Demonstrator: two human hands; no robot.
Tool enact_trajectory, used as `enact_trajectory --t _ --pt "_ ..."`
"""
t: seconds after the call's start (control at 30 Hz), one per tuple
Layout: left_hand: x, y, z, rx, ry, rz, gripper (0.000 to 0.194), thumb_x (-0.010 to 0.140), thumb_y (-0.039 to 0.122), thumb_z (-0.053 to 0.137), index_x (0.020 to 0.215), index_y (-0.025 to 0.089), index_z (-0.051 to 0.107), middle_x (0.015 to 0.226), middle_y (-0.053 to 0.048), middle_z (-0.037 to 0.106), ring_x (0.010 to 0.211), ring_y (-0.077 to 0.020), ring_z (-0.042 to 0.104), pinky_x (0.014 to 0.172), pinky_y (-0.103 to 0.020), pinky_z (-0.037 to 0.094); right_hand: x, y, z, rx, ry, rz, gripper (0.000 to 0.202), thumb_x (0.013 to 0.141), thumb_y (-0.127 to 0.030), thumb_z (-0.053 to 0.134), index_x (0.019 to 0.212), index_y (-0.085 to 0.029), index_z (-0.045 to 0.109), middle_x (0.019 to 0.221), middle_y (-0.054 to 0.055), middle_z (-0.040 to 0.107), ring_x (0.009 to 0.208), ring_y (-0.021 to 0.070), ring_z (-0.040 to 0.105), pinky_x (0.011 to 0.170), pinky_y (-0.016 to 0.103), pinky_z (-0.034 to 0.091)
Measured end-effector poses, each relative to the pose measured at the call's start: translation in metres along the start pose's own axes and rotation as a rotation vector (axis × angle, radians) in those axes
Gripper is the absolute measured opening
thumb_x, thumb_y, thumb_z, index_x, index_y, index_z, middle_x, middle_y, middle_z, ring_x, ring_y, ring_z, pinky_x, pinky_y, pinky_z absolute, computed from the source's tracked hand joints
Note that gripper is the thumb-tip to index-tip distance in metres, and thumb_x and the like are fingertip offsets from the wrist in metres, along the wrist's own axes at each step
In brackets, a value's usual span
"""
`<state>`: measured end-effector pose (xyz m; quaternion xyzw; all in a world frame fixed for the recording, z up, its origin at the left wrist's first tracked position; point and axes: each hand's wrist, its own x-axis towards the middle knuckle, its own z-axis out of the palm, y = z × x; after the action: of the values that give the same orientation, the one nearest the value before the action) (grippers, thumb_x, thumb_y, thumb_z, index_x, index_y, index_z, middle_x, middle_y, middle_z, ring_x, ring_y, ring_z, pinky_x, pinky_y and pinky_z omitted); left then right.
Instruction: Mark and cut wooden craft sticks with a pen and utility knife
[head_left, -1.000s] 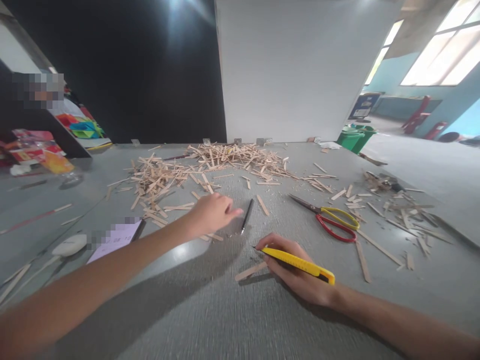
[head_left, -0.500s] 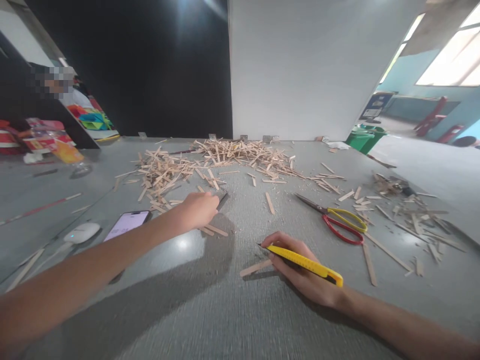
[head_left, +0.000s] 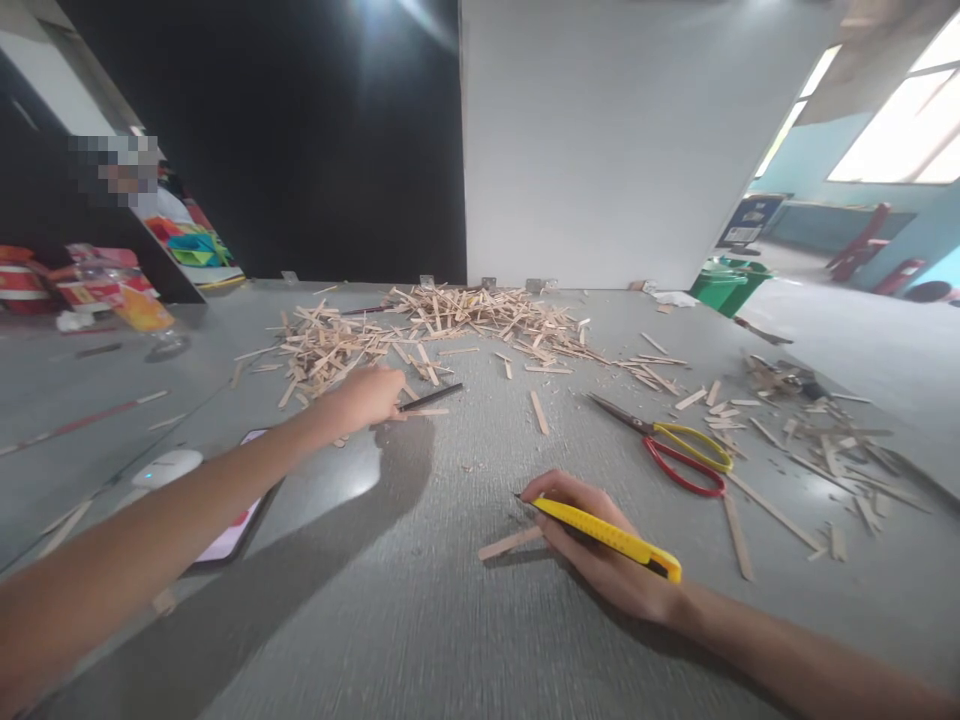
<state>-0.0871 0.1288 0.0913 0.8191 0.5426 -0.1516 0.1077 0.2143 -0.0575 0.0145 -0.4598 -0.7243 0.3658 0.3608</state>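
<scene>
Yellow cutter (head_left: 607, 535) in right hand (head_left: 592, 540), blade leftward

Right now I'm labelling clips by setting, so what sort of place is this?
Probably a workshop or craft classroom: wooden sticks lie heaped and scattered on a grey worktop, with scissors nearby, and green bins stand beyond the white partition.

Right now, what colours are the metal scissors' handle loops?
One yellow loop, one red loop; best in head view.

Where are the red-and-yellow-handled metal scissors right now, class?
The scissors lie right of centre in the head view, on the grey table beyond the bare right hand.
</scene>
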Motion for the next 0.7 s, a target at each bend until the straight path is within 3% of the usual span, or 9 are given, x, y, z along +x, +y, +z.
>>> enact_trajectory --t 0.07,0.17,0.37,0.53,0.7 --pt "0.002 0.010 0.003 0.017 0.101 0.062 0.032 0.101 0.035 0.068 0.128 0.017 0.065 0.126 -0.010 0.067 0.106 -0.0244 0.069 0.089 -0.043 0.061 -0.001 0.000 0.000 -0.003 0.006 -0.011 0.017 0.103 -0.032 0.052 0.112 -0.025 0.064 0.093 0.003 0.068 0.082 0.0199 0.062 0.071 0.031 0.051" --pt "0.011 0.043 0.009 0.021 0.198 0.253 0.033 0.102 0.035 0.067 0.129 0.017 0.064 0.128 -0.010 0.066 0.107 -0.0245 0.069 0.091 -0.045 0.061 -0.001 0.002 0.001 -0.004 0.020 -0.023 0.016 0.103 -0.031 0.052 0.113 -0.026 0.064 0.098 0.004 0.070 0.086 0.0203 0.064 0.074 0.031 0.052" --pt "0.062 0.120 0.012 -0.007 0.246 0.623 0.036 0.102 0.033 0.067 0.135 0.018 0.062 0.133 -0.011 0.065 0.110 -0.0254 0.068 0.093 -0.046 0.060 -0.001 0.006 0.003 0.019 0.026 -0.031 0.013 0.102 -0.027 0.054 0.111 -0.026 0.064 0.100 0.003 0.069 0.091 0.0206 0.064 0.083 0.033 0.052" --pt "0.098 0.148 0.013 0.014 0.191 0.665 0.032 0.102 0.035 0.067 0.129 0.017 0.065 0.128 -0.010 0.067 0.108 -0.0245 0.069 0.091 -0.045 0.060 -0.001 0.005 0.003 0.040 0.008 -0.026 0.013 0.103 -0.026 0.054 0.111 -0.025 0.064 0.099 0.003 0.069 0.088 0.0193 0.064 0.081 0.032 0.051" --pt "0.096 0.151 0.013 0.034 0.178 0.603 0.032 0.102 0.035 0.067 0.128 0.016 0.065 0.128 -0.011 0.067 0.107 -0.0245 0.069 0.091 -0.045 0.060 0.000 0.003 0.003 0.039 0.001 -0.032 0.014 0.103 -0.026 0.054 0.112 -0.024 0.064 0.102 0.005 0.070 0.094 0.0215 0.066 0.083 0.034 0.052"
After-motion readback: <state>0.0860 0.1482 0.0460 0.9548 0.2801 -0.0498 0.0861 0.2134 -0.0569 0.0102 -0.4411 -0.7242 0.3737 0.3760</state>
